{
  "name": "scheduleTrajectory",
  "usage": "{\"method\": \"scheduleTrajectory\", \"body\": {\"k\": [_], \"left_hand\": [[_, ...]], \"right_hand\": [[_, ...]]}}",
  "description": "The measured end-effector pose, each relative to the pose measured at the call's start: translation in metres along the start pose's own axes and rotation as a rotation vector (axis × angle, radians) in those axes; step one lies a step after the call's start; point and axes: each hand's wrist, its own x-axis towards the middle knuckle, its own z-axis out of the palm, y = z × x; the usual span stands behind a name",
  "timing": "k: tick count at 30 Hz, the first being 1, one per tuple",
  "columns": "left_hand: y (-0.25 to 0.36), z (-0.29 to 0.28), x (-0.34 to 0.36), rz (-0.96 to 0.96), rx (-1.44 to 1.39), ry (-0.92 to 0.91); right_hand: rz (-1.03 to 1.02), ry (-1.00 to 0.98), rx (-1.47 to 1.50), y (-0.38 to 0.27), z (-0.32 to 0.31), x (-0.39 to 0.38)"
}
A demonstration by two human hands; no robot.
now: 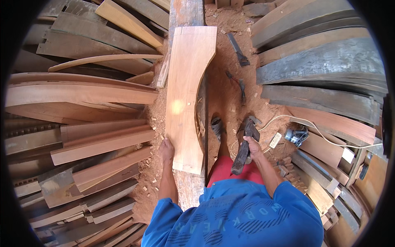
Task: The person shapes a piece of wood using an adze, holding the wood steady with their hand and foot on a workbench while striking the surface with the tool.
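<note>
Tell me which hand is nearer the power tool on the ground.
Right. The right hand, gripping an adze, is just beside the power tool; the left hand rests on the plank opposite.

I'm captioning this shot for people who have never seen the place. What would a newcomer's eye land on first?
First, the pale curved-sided plank in the middle, lying lengthwise on a beam, with the left hand at its near corner. Next, the dark adze-like tool gripped in the right hand. Stacked curved boards crowd both sides over reddish sawdust.
</note>
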Motion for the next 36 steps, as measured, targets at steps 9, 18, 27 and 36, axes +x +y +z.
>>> {"method": "scheduleTrajectory", "body": {"k": [9, 18, 27, 36], "left_hand": [[-0.026, 0.010, 0.007, 0.017, -0.056, -0.033], [-0.024, 0.012, 0.006, 0.048, -0.096, 0.010], [-0.028, 0.011, 0.007, -0.066, -0.055, -0.028], [-0.019, 0.006, 0.004, -0.087, -0.066, -0.076]], "right_hand": [[0.002, -0.012, -0.037, -0.004, 0.010, -0.003], [-0.033, -0.017, -0.094, -0.002, 0.011, -0.005], [-0.022, -0.026, -0.075, 0.001, 0.019, -0.011], [0.022, -0.067, -0.047, 0.008, 0.021, -0.008]]}}
